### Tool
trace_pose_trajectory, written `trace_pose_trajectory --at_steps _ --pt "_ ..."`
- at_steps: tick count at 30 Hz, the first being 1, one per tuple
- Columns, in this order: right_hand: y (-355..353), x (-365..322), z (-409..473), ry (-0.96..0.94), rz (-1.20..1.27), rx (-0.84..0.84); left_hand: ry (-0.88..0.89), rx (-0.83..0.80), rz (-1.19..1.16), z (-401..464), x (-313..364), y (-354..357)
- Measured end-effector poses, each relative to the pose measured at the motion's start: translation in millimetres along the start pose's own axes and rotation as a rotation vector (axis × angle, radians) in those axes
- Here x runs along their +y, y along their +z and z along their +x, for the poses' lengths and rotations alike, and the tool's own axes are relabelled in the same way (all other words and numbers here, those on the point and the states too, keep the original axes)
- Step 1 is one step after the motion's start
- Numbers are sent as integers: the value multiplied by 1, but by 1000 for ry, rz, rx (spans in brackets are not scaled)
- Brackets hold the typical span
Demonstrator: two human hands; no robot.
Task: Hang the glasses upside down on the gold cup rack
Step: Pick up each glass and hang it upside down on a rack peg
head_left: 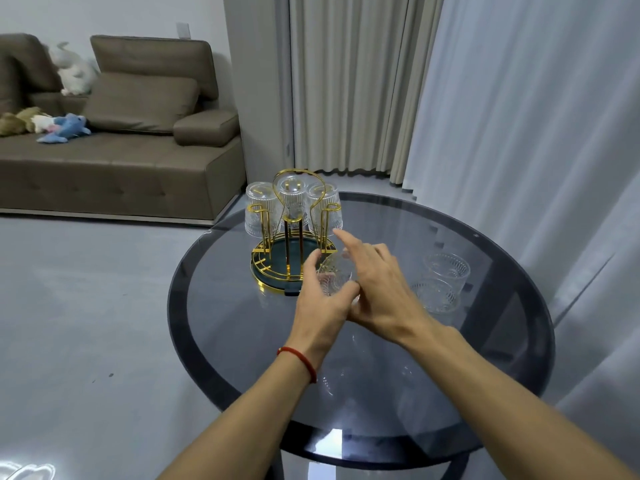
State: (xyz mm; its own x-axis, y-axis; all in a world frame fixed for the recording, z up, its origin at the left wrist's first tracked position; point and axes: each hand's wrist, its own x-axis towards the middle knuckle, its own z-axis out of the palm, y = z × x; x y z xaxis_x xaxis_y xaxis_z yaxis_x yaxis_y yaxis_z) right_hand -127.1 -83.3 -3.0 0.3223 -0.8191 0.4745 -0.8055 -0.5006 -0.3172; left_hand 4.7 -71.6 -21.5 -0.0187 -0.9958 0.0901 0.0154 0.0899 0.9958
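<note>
head view: left hand (322, 299) wraps a clear ribbed glass (334, 277), thumb on one side and fingers curled round the other, so the grip is closed on the glass wall. right hand (377, 289) sits just beside it at 3 o'clock, fingers spread and loose, index finger extended toward the rack; it appears to touch or steady the glass, but contact is partly hidden and i cannot tell if it bears any load. judged as open, holding nothing.

held glass is at table centre, tilted, just in front of the gold cup rack (294, 237), at the rack's 5 o'clock edge. its orientation (mouth up or down) is hard to read through the fingers.

rack stands at 12 o'clock on the round dark glass table (502, 358). three glasses already hang inverted on the far prongs: one at 11 o'clock (260, 209), one at 12 (293, 199), one at 1 (327, 209). near prongs look free.

two more glasses wait at 3 o'clock of the table, upright and touching or nearly so: far one (446, 271), near one (434, 294).

handling judgement: pressed glass, rigid, fairly light, brittle. ribbing gives some purchase, but smooth rim and base are likely slippery. best hold is round the mid wall, not the rim. lower it mouth-down over a prong gently; metal against glass could chip, and the tabletop is glass too.
</note>
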Motion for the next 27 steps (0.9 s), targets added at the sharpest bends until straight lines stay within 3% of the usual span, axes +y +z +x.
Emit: trace_pose_trajectory --at_steps 4,6,9,13,15,19,22,24,27 --pt "-2 -1 3 -24 116 -22 -114 98 -244 4 6 -7" --pt "-1 4 2 142 287 9 -171 147 -409 9 10 -13" --pt "3 6 5 535 645 -41 -228 152 -526 15 9 -20" --pt "12 4 13 658 886 5 -232 110 -596 20 7 -23" --pt "11 1 18 674 955 43 -186 133 -375 21 3 -24" --pt "-6 -9 34 496 546 244 47 323 351 29 -29 -37" --pt "-28 -29 55 354 508 295 115 258 907 36 -57 -48" --pt "-35 -43 74 284 488 293 138 192 1105 40 -69 -50" --pt "-36 -62 110 209 375 285 115 84 1210 43 -80 -47"
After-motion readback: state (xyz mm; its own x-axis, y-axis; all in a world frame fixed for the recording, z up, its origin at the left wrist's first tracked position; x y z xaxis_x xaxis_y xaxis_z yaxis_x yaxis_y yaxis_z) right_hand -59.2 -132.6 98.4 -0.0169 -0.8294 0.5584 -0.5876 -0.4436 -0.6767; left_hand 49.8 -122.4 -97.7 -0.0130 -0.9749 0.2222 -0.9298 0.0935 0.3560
